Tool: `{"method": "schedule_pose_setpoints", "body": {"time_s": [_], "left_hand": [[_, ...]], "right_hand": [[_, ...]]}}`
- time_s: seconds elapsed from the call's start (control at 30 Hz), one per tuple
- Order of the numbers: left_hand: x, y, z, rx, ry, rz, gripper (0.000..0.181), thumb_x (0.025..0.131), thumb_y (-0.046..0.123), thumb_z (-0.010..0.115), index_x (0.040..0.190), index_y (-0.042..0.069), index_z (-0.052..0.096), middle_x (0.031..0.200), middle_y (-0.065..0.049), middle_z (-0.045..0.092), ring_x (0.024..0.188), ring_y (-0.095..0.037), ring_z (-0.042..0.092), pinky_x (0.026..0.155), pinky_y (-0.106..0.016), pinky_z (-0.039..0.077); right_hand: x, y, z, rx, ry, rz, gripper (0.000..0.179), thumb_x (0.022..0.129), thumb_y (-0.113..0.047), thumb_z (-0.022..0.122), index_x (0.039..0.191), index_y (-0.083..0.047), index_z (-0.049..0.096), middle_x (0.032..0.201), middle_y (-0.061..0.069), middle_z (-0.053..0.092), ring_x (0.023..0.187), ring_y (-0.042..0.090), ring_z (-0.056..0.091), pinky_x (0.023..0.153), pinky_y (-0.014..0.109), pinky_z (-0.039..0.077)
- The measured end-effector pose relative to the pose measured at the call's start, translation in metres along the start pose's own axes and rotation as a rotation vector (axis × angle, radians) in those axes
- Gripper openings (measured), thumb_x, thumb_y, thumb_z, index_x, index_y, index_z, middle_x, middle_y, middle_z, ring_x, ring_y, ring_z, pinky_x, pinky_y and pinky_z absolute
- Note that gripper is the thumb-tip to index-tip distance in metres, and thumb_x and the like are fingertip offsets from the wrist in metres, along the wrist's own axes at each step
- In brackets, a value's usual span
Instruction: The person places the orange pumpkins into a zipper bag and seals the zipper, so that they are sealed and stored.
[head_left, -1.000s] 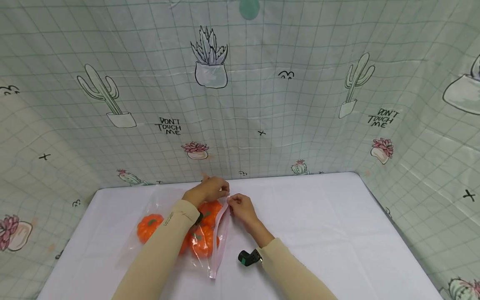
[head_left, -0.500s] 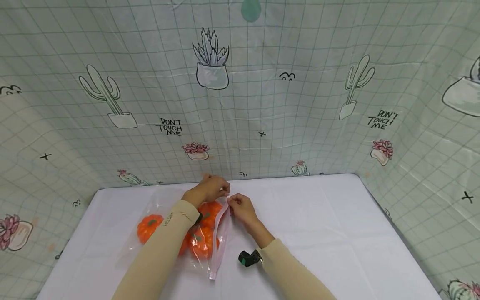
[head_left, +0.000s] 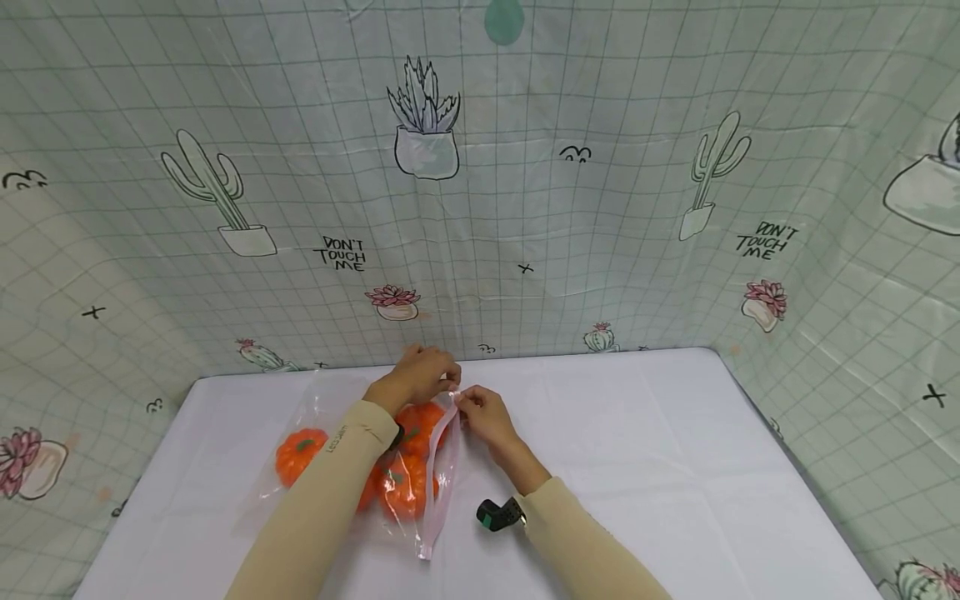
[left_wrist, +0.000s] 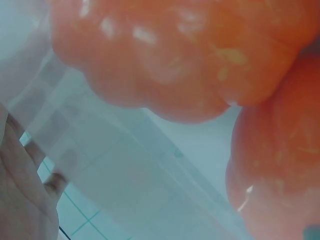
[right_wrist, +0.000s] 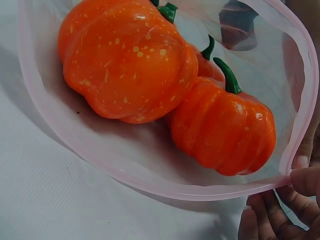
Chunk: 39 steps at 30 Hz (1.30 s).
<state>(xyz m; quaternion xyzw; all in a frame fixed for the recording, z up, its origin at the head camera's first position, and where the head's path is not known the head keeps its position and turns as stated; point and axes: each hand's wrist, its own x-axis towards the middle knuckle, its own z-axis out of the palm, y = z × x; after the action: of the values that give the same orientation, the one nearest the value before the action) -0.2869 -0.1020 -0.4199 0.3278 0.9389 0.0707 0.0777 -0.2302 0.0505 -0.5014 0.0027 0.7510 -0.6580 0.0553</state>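
Observation:
A clear zip bag (head_left: 315,407) with a pink zip strip lies on the white table, holding several orange toy pumpkins (head_left: 406,487) with green stems. In the right wrist view, the bag's pink rim (right_wrist: 150,192) gapes wide around the pumpkins. At the rim's far corner, my left hand (head_left: 420,375) grips the bag's end with curled fingers. Close beside it, my right hand (head_left: 486,412) pinches the same corner between thumb and fingers. Through the film, the left wrist view catches pumpkins (left_wrist: 165,55) and part of the left palm (left_wrist: 22,190).
The white table (head_left: 637,467) extends to the right of the bag. A grid-patterned cloth (head_left: 525,208) with cactus drawings hangs behind and at both sides. A black wrist camera (head_left: 498,516) juts from the right sleeve.
The left hand's raised fingers have shifted very slightly at the bag's corner. The right hand, the bag and the pumpkins stay almost where they were; the head view tilts a little.

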Motion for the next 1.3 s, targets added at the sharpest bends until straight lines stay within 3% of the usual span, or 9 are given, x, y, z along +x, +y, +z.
{"method": "schedule_pose_setpoints", "body": {"time_s": [0.47, 0.83, 0.97, 1.17, 1.3], "left_hand": [[0.001, 0.0, 0.0, 0.042, -0.036, -0.002, 0.013, 0.102, 0.023, 0.068, 0.089, 0.021, 0.07, 0.099, 0.002, 0.064, 0.108, -0.027, 0.06, 0.111, -0.058, 0.039], [0.002, -0.002, -0.002, 0.096, -0.053, -0.041, 0.011, 0.104, 0.026, 0.066, 0.096, 0.021, 0.072, 0.109, 0.001, 0.065, 0.116, -0.028, 0.059, 0.113, -0.055, 0.039], [-0.002, -0.004, -0.004, 0.053, -0.043, -0.056, 0.012, 0.104, 0.025, 0.065, 0.095, 0.019, 0.071, 0.108, 0.0, 0.064, 0.117, -0.029, 0.057, 0.113, -0.055, 0.038], [-0.005, -0.005, 0.002, -0.119, -0.09, -0.051, 0.015, 0.105, 0.022, 0.067, 0.095, 0.012, 0.073, 0.107, -0.004, 0.068, 0.119, -0.032, 0.053, 0.118, -0.062, 0.027], [-0.007, -0.006, 0.006, -0.161, -0.065, -0.039, 0.018, 0.104, 0.021, 0.067, 0.09, 0.012, 0.072, 0.11, -0.006, 0.071, 0.121, -0.033, 0.053, 0.12, -0.067, 0.021]], "right_hand": [[-0.006, 0.0, -0.002, -0.008, -0.016, 0.029, 0.023, 0.107, -0.012, 0.057, 0.107, 0.007, 0.068, 0.091, 0.008, 0.062, 0.078, 0.016, 0.057, 0.071, 0.027, 0.052], [-0.011, 0.0, 0.003, -0.004, -0.018, 0.044, 0.019, 0.105, -0.009, 0.06, 0.103, 0.008, 0.068, 0.085, 0.005, 0.061, 0.074, 0.014, 0.057, 0.068, 0.024, 0.05], [-0.014, 0.0, 0.005, -0.007, -0.032, 0.026, 0.018, 0.104, -0.008, 0.06, 0.1, 0.008, 0.067, 0.079, 0.002, 0.057, 0.07, 0.013, 0.053, 0.065, 0.023, 0.046], [-0.021, 0.004, 0.003, -0.053, -0.049, 0.015, 0.018, 0.104, -0.009, 0.059, 0.101, 0.007, 0.067, 0.081, 0.002, 0.056, 0.072, 0.014, 0.051, 0.066, 0.024, 0.045], [-0.022, 0.006, 0.003, -0.068, -0.054, 0.003, 0.02, 0.105, -0.011, 0.058, 0.103, 0.007, 0.067, 0.083, 0.003, 0.057, 0.073, 0.014, 0.052, 0.067, 0.024, 0.046]]}}
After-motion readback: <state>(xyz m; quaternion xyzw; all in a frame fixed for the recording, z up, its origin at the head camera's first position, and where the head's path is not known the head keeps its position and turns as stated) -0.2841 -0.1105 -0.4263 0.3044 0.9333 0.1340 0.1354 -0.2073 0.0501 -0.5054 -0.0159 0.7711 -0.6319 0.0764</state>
